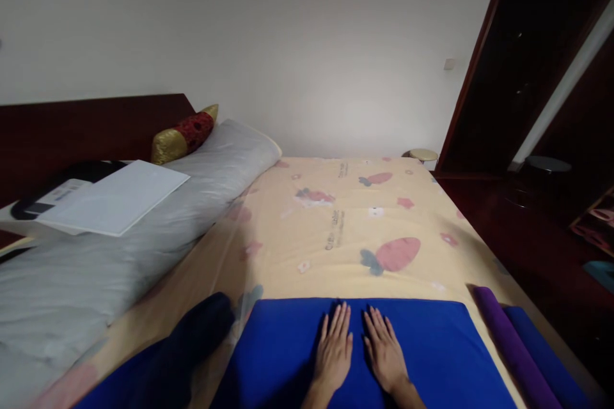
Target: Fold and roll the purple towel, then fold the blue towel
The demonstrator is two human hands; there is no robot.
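A smooth blue cloth (432,339) lies spread flat near the front of the bed, its far edge nearly straight. On its middle rests my left hand (334,346), palm down with the fingers stretched forward. My right hand (385,350) lies flat beside it, a narrow gap between the two. Neither hand grips anything. To the right of the cloth are a purple roll of cloth (513,345) and a blue roll (547,351), side by side. At the left lies a dark, bunched blue cloth (187,345), partly in shadow.
The bed has a cream sheet (307,268) with carrot prints. A folded grey quilt (158,255) runs along the left, with a white board or box (119,195) on it and a red-and-gold bolster (187,134) behind. Stools (423,154) stand beyond the bed's right side.
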